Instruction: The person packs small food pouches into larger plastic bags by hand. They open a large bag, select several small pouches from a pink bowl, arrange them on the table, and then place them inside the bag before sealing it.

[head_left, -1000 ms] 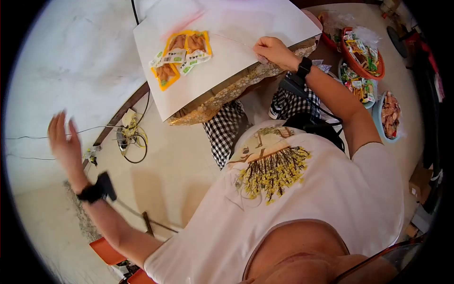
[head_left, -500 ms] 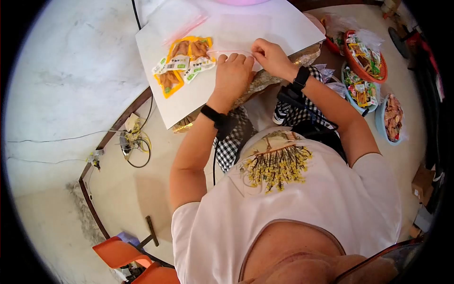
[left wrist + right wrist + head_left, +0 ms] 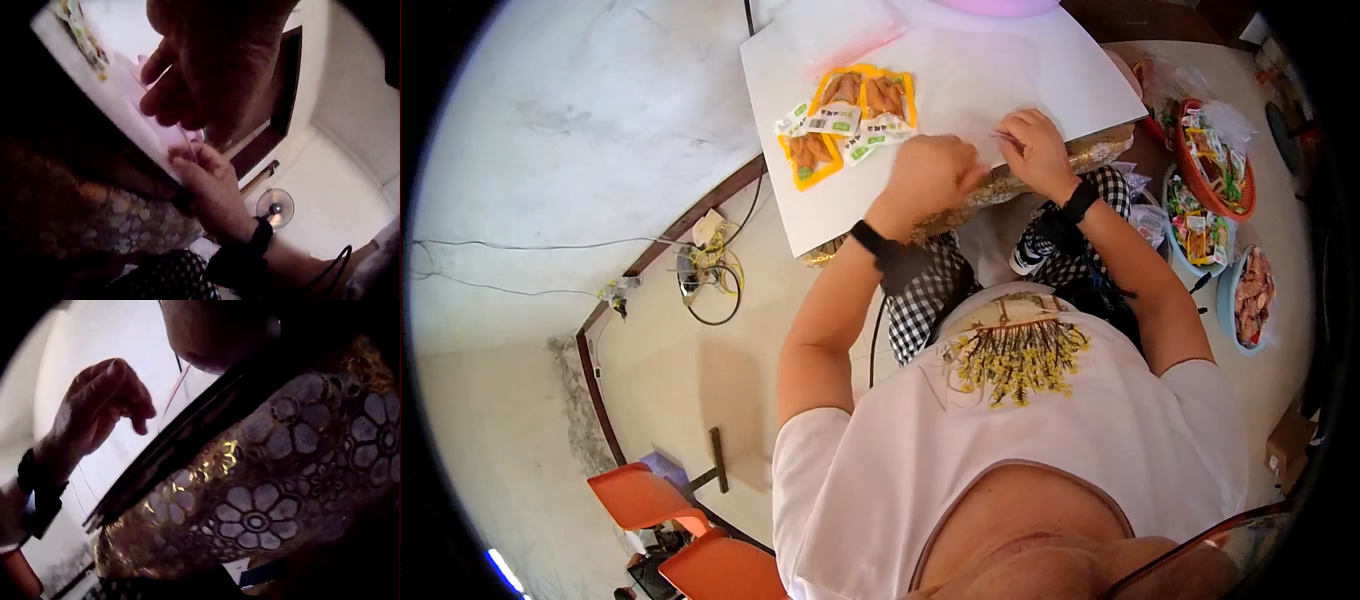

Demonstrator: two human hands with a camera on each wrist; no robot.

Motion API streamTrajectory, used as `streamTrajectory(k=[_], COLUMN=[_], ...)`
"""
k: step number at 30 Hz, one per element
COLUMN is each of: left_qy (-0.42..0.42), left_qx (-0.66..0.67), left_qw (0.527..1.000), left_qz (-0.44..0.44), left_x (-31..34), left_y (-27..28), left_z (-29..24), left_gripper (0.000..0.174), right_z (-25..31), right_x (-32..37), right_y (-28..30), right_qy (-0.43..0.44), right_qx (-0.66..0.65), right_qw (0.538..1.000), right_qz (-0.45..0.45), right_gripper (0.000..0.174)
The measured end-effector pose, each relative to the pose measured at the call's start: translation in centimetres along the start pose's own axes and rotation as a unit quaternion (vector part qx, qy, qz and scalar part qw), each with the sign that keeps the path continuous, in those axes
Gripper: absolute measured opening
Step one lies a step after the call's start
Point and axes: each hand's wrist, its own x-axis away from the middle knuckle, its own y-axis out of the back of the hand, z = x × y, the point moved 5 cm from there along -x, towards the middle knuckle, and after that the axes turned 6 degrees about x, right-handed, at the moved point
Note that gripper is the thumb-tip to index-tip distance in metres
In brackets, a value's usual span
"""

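Note:
On the white tabletop (image 3: 1090, 85), a clear zip bag with a thin pink seal (image 3: 176, 389) lies near the front edge. My right hand (image 3: 1042, 155) pinches the bag's edge between thumb and fingers. To its left my left hand (image 3: 932, 178), blurred in the head view, hovers beside the seal with fingers loosely bent. The right wrist view shows that hand (image 3: 100, 403) with nothing in its fingers. Several yellow-and-white packets of brown food (image 3: 886, 98) overlap on the table, just beyond the left hand.
Another clear bag with a pink strip (image 3: 865, 48) lies behind the packets, and a pink basin (image 3: 1000, 6) stands at the far edge. On the right are an orange basket (image 3: 1245, 195) and blue tubs (image 3: 1230, 310) of packets. Cables (image 3: 720, 270) lie left; orange chairs (image 3: 640, 497) stand behind.
My left hand has come in from the far left to the table beside the right hand, then drawn slightly back from the bag's edge. The right hand keeps its pinch. The head view has shifted.

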Motion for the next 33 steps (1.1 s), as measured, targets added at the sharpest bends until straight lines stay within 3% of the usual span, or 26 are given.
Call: streamTrajectory(k=[1,3,5,8,12,15,16,20,25,28,31,33], left_qy=[0.053,0.075,0.043,0.298,0.344,0.343,0.304,0.303,0.239,0.249,0.273,0.318], left_qx=[0.018,-0.032,-0.142,-0.205,-0.180,-0.087,-0.094,0.151,0.428,0.536,0.646,0.697], left_qw=[0.998,0.976,0.931,0.911,0.908,0.918,0.923,0.910,0.821,0.777,0.689,0.636], left_qz=[0.003,-0.204,-0.334,-0.199,-0.158,-0.181,-0.215,-0.239,-0.294,-0.216,-0.183,-0.094], left_x=[0.2,0.0,0.0,0.4,-0.2,-0.5,-0.3,0.2,4.0,6.3,7.1,7.8], left_y=[1.0,4.2,6.6,6.6,6.9,6.8,6.9,6.4,7.9,7.3,4.8,1.6], left_z=[1.2,5.6,9.6,14.2,15.4,16.7,16.7,19.3,15.1,10.3,4.7,3.9], left_gripper=[0.022,0.020,0.026,0.040,0.054,0.052,0.049,0.035,0.016,0.013,0.019,0.022], right_z=[-0.1,-0.2,0.1,0.3,0.0,0.5,0.4,0.2,-0.7,-0.8,-1.0,-0.8], right_x=[0.0,0.2,0.3,0.3,0.5,0.4,0.4,0.5,0.8,0.8,0.6,0.4], right_y=[-0.1,0.0,0.3,0.5,0.2,0.7,0.6,0.4,-0.3,-0.3,-0.4,-0.3], right_qy=[0.003,0.007,0.004,0.018,0.017,0.026,0.028,0.033,0.011,0.002,-0.004,-0.002], right_qx=[-0.008,-0.022,-0.031,-0.022,-0.021,-0.019,-0.020,-0.028,-0.025,-0.032,-0.019,-0.011], right_qw=[1.000,0.999,0.999,0.999,0.999,0.999,0.999,0.998,0.998,0.997,0.999,0.999], right_qz=[-0.013,-0.038,-0.033,-0.042,-0.038,-0.034,-0.037,-0.051,-0.056,-0.067,-0.048,-0.041], right_gripper=[0.010,0.011,0.011,0.011,0.011,0.010,0.008,0.007,0.011,0.012,0.012,0.011])
